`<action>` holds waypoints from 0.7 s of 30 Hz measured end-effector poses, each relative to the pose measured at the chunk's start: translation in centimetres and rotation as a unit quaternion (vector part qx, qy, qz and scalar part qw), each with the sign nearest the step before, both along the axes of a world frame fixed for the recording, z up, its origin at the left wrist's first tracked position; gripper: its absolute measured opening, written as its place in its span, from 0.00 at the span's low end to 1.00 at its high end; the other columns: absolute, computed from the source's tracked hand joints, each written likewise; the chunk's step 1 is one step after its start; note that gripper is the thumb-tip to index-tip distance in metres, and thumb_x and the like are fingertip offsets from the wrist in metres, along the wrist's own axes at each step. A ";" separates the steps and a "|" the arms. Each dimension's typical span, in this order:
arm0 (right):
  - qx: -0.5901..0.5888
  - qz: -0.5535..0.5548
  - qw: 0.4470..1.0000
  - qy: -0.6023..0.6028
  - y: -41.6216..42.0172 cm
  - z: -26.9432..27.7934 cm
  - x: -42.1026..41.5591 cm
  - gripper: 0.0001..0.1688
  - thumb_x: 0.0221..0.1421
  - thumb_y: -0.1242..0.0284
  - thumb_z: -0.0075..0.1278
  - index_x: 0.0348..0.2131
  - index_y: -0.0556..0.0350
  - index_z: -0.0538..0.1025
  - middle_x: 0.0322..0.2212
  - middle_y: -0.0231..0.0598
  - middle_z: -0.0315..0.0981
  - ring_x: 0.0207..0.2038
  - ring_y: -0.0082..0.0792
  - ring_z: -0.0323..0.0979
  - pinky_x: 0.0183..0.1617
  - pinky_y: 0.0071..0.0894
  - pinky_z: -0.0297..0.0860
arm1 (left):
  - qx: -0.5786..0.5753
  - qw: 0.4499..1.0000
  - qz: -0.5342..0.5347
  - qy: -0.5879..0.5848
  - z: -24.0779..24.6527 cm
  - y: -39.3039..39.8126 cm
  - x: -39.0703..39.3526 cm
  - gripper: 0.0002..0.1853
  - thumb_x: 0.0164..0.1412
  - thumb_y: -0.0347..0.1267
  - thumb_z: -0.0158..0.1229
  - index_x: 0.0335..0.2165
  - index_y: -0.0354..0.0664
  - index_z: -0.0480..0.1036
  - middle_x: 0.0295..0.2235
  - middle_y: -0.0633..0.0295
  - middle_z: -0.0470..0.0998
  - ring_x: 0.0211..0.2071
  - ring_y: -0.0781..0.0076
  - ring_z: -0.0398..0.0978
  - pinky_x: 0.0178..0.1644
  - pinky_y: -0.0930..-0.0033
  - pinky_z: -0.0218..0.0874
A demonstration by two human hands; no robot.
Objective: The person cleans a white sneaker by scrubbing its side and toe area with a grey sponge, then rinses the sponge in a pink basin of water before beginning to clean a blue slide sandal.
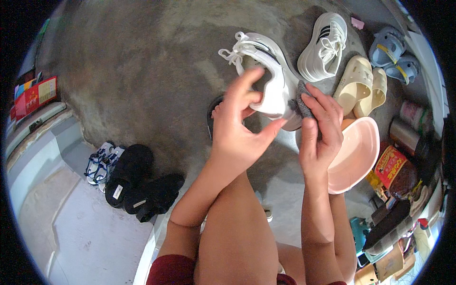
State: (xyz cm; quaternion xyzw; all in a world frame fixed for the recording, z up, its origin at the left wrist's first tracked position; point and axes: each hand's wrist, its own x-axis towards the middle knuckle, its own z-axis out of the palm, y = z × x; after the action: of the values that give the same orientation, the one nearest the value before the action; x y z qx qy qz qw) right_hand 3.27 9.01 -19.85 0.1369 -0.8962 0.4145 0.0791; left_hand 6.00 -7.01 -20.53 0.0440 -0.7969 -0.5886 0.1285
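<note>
A white lace-up sneaker (273,91) with dark stripes is held on its side above the floor, laces towards the upper left. My left hand (233,124) grips it at the heel, with fingers at the ankle opening and the thumb near the heel's lower edge. In my right hand (322,133) is a grey textured cloth or scrubbing pad (305,101), pressed against the sole side by the heel. Part of the pad is hidden under my fingers. Beyond it, a similar white sneaker (322,50) with black stripes rests on the floor.
A pink basin (356,156) stands right of my right forearm. Cream clogs (354,83) and blue sandals (387,48) line the right side, with a red-labelled bottle (392,167) nearer. Black slippers (131,171) and small strapped sandals (101,162) lie at left, beside a step.
</note>
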 end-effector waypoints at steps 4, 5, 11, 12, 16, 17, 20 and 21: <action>-0.025 -0.008 1.000 -0.016 0.0 0.7 -0.9 0.11 0.51 0.80 0.56 0.37 0.59 0.81 0.44 0.41 0.78 0.45 0.43 0.71 0.53 0.38 0.65 | -0.016 0.995 -0.082 -0.061 0.4 -0.3 0.6 0.34 0.44 0.19 0.68 0.52 0.37 0.70 0.42 0.55 0.76 0.41 0.64 0.75 0.47 0.67 0.68; -0.033 -0.005 0.999 -0.013 0.0 1.3 -1.4 0.11 0.51 0.81 0.56 0.37 0.59 0.81 0.44 0.41 0.78 0.45 0.43 0.71 0.53 0.38 0.66 | -0.067 0.989 -0.104 -0.075 1.2 -0.6 0.7 0.32 0.45 0.17 0.68 0.51 0.36 0.72 0.45 0.56 0.76 0.43 0.68 0.77 0.48 0.69 0.70; 0.065 -0.011 0.996 0.066 -0.4 2.0 0.1 0.16 0.42 0.84 0.59 0.35 0.53 0.82 0.40 0.39 0.78 0.43 0.43 0.72 0.50 0.39 0.66 | 0.026 0.998 0.015 -0.046 0.5 0.9 0.7 0.30 0.43 0.24 0.70 0.49 0.41 0.73 0.28 0.56 0.74 0.29 0.56 0.74 0.35 0.63 0.63; 0.068 -0.021 0.995 0.075 -0.1 1.6 1.0 0.16 0.42 0.84 0.59 0.35 0.53 0.82 0.40 0.39 0.78 0.43 0.42 0.72 0.50 0.39 0.66 | 0.039 0.998 0.022 -0.044 0.6 1.2 0.9 0.30 0.43 0.24 0.70 0.49 0.40 0.73 0.29 0.56 0.75 0.29 0.57 0.75 0.35 0.63 0.63; 0.060 -0.031 0.995 0.074 0.2 0.0 4.5 0.19 0.36 0.87 0.58 0.32 0.51 0.83 0.36 0.38 0.74 0.41 0.43 0.71 0.47 0.39 0.68 | 0.044 0.998 0.053 -0.015 -0.1 1.0 0.7 0.30 0.43 0.24 0.71 0.49 0.38 0.73 0.32 0.54 0.78 0.32 0.59 0.76 0.36 0.65 0.64; 0.049 -0.030 0.996 0.074 0.1 -0.5 4.9 0.20 0.35 0.87 0.58 0.32 0.51 0.83 0.35 0.39 0.73 0.40 0.43 0.71 0.46 0.38 0.68 | 0.047 0.997 0.052 -0.019 -0.2 0.9 0.6 0.30 0.43 0.23 0.71 0.49 0.38 0.73 0.32 0.54 0.78 0.32 0.58 0.77 0.36 0.65 0.65; 0.020 -0.025 0.997 0.075 0.4 0.8 3.7 0.22 0.37 0.88 0.57 0.36 0.53 0.82 0.34 0.41 0.71 0.40 0.42 0.70 0.45 0.37 0.69 | 0.083 0.995 0.057 -0.018 -0.5 0.5 0.5 0.29 0.44 0.23 0.71 0.48 0.37 0.73 0.35 0.53 0.79 0.32 0.59 0.79 0.35 0.67 0.68; 0.008 -0.034 0.994 0.106 0.3 1.5 2.8 0.26 0.41 0.87 0.58 0.44 0.56 0.80 0.35 0.42 0.72 0.39 0.41 0.70 0.44 0.37 0.68 | 0.104 0.992 0.059 -0.029 -0.3 0.8 0.6 0.28 0.44 0.23 0.71 0.47 0.37 0.73 0.35 0.52 0.79 0.32 0.60 0.79 0.35 0.67 0.69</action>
State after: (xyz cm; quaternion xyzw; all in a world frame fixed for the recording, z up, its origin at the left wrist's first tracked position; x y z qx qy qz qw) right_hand 6.12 9.27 -18.36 0.1502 -0.8903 0.3874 0.1863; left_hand 6.62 -6.23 -20.82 0.1207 -0.7308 -0.6582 0.1345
